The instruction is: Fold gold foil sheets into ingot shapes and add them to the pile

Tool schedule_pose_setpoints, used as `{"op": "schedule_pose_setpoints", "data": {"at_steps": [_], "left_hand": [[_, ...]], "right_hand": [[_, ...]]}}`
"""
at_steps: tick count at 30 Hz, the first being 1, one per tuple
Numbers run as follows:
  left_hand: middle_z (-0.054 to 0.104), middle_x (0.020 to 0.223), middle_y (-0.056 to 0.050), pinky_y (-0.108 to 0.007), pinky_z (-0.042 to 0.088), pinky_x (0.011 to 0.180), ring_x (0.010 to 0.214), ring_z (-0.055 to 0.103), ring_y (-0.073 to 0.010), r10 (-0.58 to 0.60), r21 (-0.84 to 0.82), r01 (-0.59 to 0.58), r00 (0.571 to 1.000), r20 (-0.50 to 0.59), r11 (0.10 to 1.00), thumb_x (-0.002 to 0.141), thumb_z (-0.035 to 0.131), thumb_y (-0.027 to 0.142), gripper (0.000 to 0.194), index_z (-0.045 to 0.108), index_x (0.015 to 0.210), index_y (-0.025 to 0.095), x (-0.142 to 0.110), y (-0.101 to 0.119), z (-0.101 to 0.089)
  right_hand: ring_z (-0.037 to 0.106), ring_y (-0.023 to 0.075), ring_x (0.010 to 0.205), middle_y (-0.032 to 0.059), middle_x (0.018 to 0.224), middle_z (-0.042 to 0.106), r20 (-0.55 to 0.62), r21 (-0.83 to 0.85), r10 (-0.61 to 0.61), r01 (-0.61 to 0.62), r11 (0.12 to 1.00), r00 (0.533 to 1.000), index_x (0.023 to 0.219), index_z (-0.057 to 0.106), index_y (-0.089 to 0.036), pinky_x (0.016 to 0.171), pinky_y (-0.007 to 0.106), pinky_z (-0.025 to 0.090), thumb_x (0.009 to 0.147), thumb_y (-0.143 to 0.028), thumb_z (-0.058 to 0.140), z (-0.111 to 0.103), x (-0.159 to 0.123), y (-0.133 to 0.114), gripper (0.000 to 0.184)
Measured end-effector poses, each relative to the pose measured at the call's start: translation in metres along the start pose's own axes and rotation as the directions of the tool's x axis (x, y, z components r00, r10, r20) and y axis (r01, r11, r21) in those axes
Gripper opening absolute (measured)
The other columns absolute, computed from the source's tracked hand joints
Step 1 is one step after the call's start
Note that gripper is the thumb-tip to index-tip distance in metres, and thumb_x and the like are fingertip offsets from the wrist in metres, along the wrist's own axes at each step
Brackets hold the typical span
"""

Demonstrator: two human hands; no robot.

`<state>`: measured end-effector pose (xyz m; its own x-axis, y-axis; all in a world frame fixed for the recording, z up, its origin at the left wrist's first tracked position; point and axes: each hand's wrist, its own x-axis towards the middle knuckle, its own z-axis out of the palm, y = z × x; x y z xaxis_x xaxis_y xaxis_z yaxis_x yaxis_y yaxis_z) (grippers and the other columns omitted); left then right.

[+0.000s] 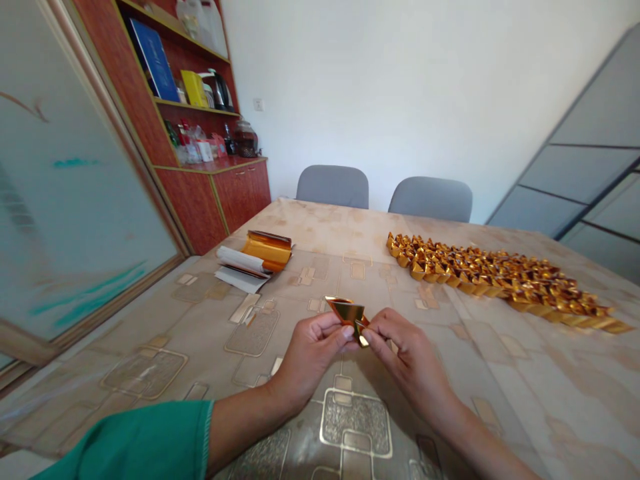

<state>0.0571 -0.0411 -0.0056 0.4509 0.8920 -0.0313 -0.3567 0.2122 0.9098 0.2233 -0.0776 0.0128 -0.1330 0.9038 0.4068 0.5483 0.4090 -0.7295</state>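
A small piece of folded gold foil paper [349,311] is held up above the table between both hands. My left hand [314,353] pinches its left side between thumb and fingers. On the other side, my right hand [400,343] grips the right edge of the same piece with thumb and forefinger. The piece is partly folded, with a pointed flap at its upper left and a shiny lower end. My fingers hide part of its folds.
Gold and white paper sheets [267,252] lie curled at the left of the patterned table [200,347]. Many folded gold pieces [480,270] stand in rows at the right. Two grey chairs [333,187] stand behind the table; a red shelf cabinet [200,193] is at the back left.
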Motion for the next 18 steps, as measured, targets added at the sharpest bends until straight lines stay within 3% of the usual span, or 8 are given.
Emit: {"op": "schedule_pose_setpoints", "data": {"at_steps": [8, 18], "left_hand": [[0.076, 0.096, -0.008, -0.031, 0.056, 0.082, 0.087, 0.070, -0.0198, -0.010, -0.007, 0.010, 1.000, -0.021, 1.000, 0.079, 0.077, 0.036, 0.028, 0.077, 0.098, 0.016, -0.0021, 0.0003, 0.0003], [0.076, 0.101, -0.008, -0.029, 0.056, 0.083, 0.091, 0.069, -0.0194, 0.017, 0.014, -0.017, 1.000, -0.005, 1.000, 0.083, 0.074, 0.034, 0.027, 0.076, 0.104, 0.017, -0.0020, -0.0012, -0.0014]], "right_hand": [[0.052, 0.0160, 0.061, -0.0005, 0.067, 0.058, -0.099, 0.093, 0.204, -0.195, 0.976, 0.974, 0.075, 0.058, -0.020, 0.056, 0.026, 0.038, 0.095, -0.040, 0.055, 0.0070, -0.0036, 0.0041, 0.028], [0.050, 0.0156, 0.062, -0.0014, 0.066, 0.055, -0.112, 0.173, 0.228, -0.207, 0.963, 0.967, 0.075, 0.057, -0.020, 0.055, 0.025, 0.037, 0.096, -0.040, 0.053, 0.0074, -0.0040, 0.0038, 0.029]]}}
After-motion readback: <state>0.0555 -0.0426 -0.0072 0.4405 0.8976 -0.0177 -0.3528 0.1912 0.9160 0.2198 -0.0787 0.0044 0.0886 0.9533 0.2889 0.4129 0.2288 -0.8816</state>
